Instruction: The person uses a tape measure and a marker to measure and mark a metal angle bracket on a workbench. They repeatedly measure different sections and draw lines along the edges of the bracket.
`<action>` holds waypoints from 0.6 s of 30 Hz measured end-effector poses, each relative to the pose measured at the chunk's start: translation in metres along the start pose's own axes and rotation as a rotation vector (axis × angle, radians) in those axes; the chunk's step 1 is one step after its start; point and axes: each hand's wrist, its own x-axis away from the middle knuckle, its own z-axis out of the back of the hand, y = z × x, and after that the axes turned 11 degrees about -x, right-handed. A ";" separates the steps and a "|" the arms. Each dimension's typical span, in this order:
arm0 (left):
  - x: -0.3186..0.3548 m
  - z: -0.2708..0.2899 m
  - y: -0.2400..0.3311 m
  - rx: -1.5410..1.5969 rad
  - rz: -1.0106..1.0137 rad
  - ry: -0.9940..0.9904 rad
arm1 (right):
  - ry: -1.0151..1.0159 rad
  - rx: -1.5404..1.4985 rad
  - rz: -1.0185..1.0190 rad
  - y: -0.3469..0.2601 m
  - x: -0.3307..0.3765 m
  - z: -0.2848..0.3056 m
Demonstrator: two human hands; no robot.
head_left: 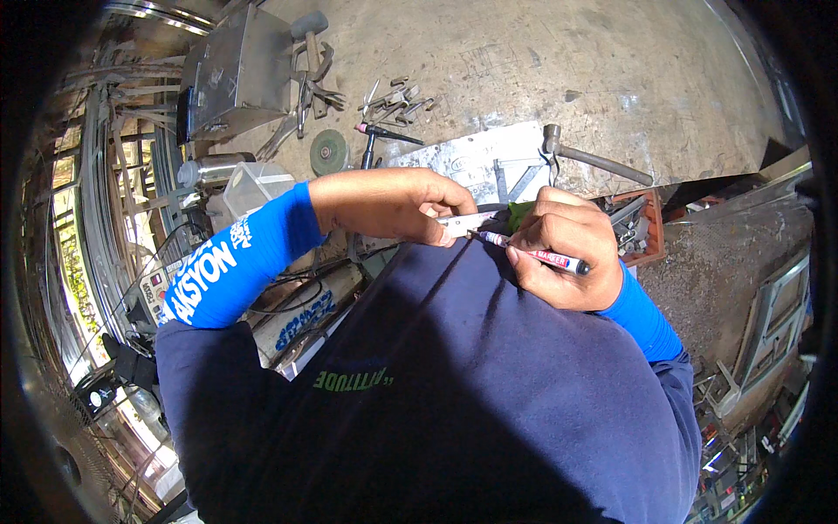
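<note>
The right hand (563, 249) was closed in a writing grip around a marker pen (534, 254), its tip angled down and leftward so that it met the small flat metal strip (467, 221) just beside the knuckles; holding the pen low near the tip seemingly gave a steadier line; the left hand (397, 205) came in from the other side, its fingers pinched shut on the strip's far end, probably to keep the piece from sliding under the pen, so the two grips nearly touched over the work; the strip lay close against the person's dark blue shirt (454, 375), at the near edge of the counter (611, 70), where both forearms could brace; whether it rested on the counter or was held free could not be told; just beyond the right grip lay a hammer (585, 155) across a pale metal plate (489, 162), within easy reach; to the right of that grip sat an orange tray (642, 227) of small parts; beyond the left grip stood a clear plastic container (253, 185), a round grinding disc (329, 151) and a welding torch (384, 135); farther off lay scattered metal offcuts (397, 100), and farthest a metal box (231, 74).
</note>
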 end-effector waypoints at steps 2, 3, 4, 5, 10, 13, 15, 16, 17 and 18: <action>-0.001 0.000 -0.006 0.007 -0.011 -0.008 | -0.001 0.006 0.002 0.000 -0.001 0.000; -0.001 0.000 -0.008 0.013 -0.007 -0.008 | 0.001 0.004 0.004 0.000 -0.001 -0.001; -0.002 -0.001 -0.009 0.018 -0.003 -0.011 | 0.004 0.003 0.005 0.001 -0.001 -0.001; -0.002 -0.001 -0.009 0.023 0.001 -0.013 | 0.004 0.003 0.001 0.001 -0.001 -0.001; 0.000 0.000 -0.003 -0.058 -0.047 0.014 | -0.067 -0.018 -0.014 0.002 -0.001 0.005; -0.001 0.000 -0.003 -0.009 -0.054 0.005 | 0.118 -0.207 -0.061 0.005 0.005 0.002; -0.001 -0.001 -0.002 0.024 -0.040 0.015 | 0.265 -0.244 -0.045 0.009 0.008 -0.001; -0.001 -0.002 0.000 0.033 -0.026 0.030 | 0.275 -0.148 -0.044 0.009 0.006 0.000; -0.001 -0.002 0.002 0.043 -0.012 0.044 | 0.285 -0.052 -0.042 0.010 0.003 0.001; -0.002 -0.001 0.001 0.038 -0.004 0.047 | 0.223 0.053 -0.084 0.009 0.001 0.003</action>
